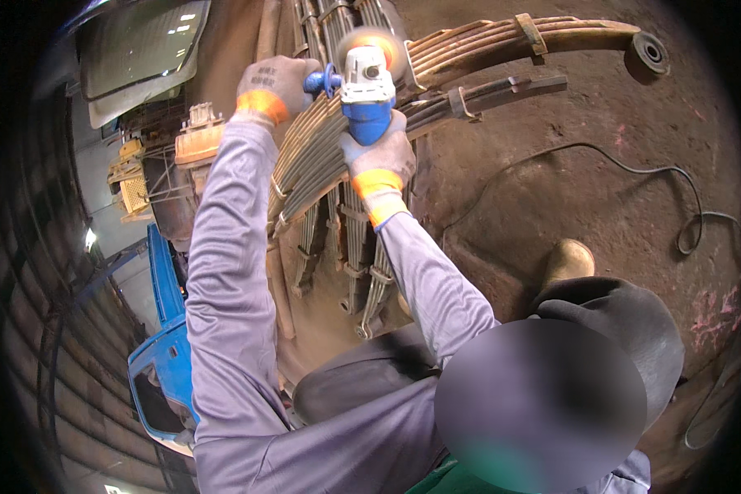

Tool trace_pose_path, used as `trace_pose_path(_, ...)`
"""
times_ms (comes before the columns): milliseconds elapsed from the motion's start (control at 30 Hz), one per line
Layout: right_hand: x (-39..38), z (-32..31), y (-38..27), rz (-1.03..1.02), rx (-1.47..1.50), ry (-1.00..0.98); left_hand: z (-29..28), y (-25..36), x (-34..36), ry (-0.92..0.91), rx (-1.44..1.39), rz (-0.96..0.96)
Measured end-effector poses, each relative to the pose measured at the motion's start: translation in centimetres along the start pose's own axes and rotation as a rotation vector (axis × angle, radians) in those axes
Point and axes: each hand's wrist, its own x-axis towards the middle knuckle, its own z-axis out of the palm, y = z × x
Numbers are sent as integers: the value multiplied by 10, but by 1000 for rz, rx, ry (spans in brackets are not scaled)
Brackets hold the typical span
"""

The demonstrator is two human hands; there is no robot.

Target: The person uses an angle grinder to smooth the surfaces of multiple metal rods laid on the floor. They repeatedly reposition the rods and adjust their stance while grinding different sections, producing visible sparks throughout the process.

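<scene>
I hold a blue and white angle grinder over steel leaf springs. My left hand, in a grey and orange glove, is closed on its blue side handle. My right hand, gloved alike, wraps round the blue motor housing. The grinder's orange disc is blurred, at the top of the stack of springs; whether it touches the steel is hard to tell. A curved spring bundle extends right from the disc, and more bundles lie beneath.
A round bushed spring eye is at the upper right. A black cable snakes over the dirt floor. At left are a blue vehicle cab, rusty machinery and glass panes. My boot shows at lower right.
</scene>
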Motion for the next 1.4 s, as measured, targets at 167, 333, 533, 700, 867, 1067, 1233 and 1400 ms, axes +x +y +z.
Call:
trace_pose_path(167, -13, 2, 41, -5, -27, -18, 15, 23, -36, -19, 1, -33)
trace_pose_path(333, -4, 7, 69, -187, 147, 95, 26, 37, -59, 234, 45, -8)
trace_pose_path(533, 9, 32, 94, -244, 367, 134, 31, 43, -60, 298, 150, 27)
trace_pose_path(700, 18, 54, 124, -210, 785, -29, 34, 58, -68, 293, 157, 25)
trace_pose_path(867, 19, 41, 126, -231, 659, -75, 43, 71, -81, 367, 108, 22)
trace_pose_path(1067, 39, 22, 136, -218, 621, -128, 35, 104, -64, 390, 145, 53)
trace_pose_path(1233, 41, 26, 135, -192, 666, -168, 27, 108, -61, 408, 149, 80)
trace_pose_path(1400, 33, 36, 140, -377, 530, -92, 28, 98, -73, 345, 154, 81)
